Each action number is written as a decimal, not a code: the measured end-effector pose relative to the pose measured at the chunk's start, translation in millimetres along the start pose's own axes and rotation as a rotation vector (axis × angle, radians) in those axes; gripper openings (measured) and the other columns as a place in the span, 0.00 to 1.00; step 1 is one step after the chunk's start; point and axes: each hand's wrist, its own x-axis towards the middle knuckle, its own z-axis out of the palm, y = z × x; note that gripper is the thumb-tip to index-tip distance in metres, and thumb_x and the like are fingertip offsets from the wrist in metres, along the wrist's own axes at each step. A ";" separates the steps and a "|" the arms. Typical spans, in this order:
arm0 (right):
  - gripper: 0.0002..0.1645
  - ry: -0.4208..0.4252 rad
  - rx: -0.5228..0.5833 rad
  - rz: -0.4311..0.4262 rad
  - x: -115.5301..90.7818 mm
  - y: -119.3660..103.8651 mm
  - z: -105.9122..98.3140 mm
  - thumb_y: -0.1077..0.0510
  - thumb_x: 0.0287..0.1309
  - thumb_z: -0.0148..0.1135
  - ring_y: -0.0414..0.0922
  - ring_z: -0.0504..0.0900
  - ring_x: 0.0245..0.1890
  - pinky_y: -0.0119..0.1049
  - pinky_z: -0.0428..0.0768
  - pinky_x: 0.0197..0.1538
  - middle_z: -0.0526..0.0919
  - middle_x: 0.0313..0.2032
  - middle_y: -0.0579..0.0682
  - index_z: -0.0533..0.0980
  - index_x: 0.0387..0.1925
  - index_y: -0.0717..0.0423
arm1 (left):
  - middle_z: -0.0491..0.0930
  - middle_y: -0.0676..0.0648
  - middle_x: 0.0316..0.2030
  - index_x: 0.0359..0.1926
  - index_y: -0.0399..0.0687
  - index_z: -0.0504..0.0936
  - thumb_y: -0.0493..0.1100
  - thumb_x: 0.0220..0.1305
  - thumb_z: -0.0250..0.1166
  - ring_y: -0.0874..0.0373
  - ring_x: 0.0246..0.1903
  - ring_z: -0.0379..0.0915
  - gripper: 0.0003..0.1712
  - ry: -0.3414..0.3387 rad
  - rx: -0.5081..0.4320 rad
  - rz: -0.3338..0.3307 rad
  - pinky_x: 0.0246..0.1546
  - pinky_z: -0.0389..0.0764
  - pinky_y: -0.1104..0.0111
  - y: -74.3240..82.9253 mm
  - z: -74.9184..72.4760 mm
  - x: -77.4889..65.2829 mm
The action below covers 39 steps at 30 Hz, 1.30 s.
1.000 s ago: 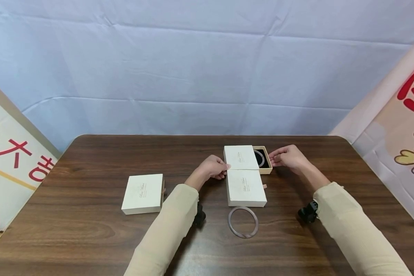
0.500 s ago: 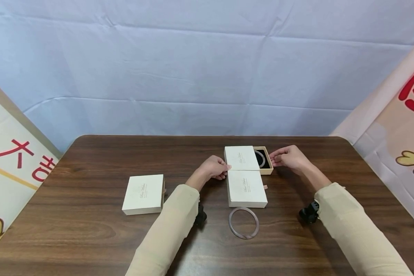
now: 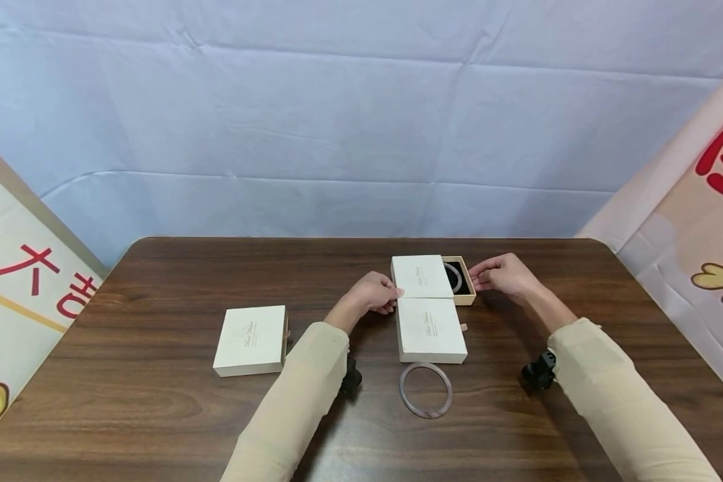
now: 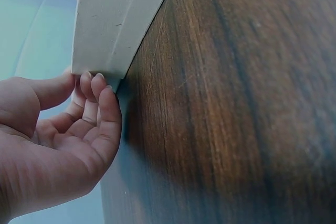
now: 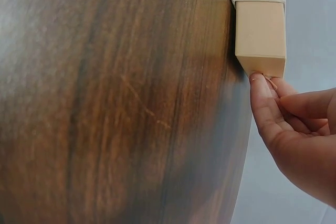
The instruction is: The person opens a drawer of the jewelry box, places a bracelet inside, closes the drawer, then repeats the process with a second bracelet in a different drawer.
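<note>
A white lidded sleeve box [image 3: 418, 276] lies at the back, its cream drawer [image 3: 467, 299] pulled partly out to the right. Inside the drawer a pale bangle [image 3: 457, 276] rests on black padding, partly covered by the sleeve. At the sleeve's left front corner my left hand [image 3: 372, 292] grips with the thumb on the edge and curled fingertips against the end. My right hand [image 3: 503, 274] pinches the small ribbon tab [image 5: 272, 83] at the drawer's outer end. A second white box [image 3: 429, 327] sits directly in front, and a greyish bangle [image 3: 429, 414] lies nearer on the table.
Another white box [image 3: 252, 340] lies at the left, close to my left sleeve [image 3: 295, 402]. The brown wooden table [image 3: 156, 415] ends at the back before a pale cloth [image 3: 337, 134]. A printed banner [image 3: 711, 248] hangs at the right.
</note>
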 end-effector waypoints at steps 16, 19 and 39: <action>0.19 -0.013 0.003 -0.010 2.5 -0.7 6.5 0.79 0.54 0.34 0.41 0.80 0.30 0.42 0.78 0.43 0.80 0.32 0.61 0.67 0.46 0.85 | 0.73 0.45 0.23 0.23 0.38 0.71 0.39 0.64 0.58 0.57 0.22 0.71 0.14 -0.004 0.003 -0.001 0.26 0.76 0.69 -0.9 0.0 0.7; 0.19 -0.012 0.000 -0.003 2.2 -1.1 7.1 0.80 0.54 0.35 0.41 0.80 0.30 0.42 0.78 0.43 0.80 0.32 0.61 0.67 0.46 0.85 | 0.73 0.45 0.23 0.22 0.38 0.71 0.39 0.64 0.58 0.57 0.22 0.72 0.14 -0.005 0.002 -0.002 0.26 0.76 0.69 -0.9 -0.1 0.5; 0.16 -0.032 0.016 -0.009 3.7 -1.2 11.0 0.79 0.55 0.42 0.41 0.80 0.29 0.43 0.78 0.43 0.80 0.32 0.62 0.67 0.46 0.85 | 0.73 0.46 0.23 0.22 0.40 0.71 0.40 0.65 0.57 0.56 0.23 0.72 0.15 0.000 0.022 -0.007 0.29 0.77 0.68 0.1 0.3 0.5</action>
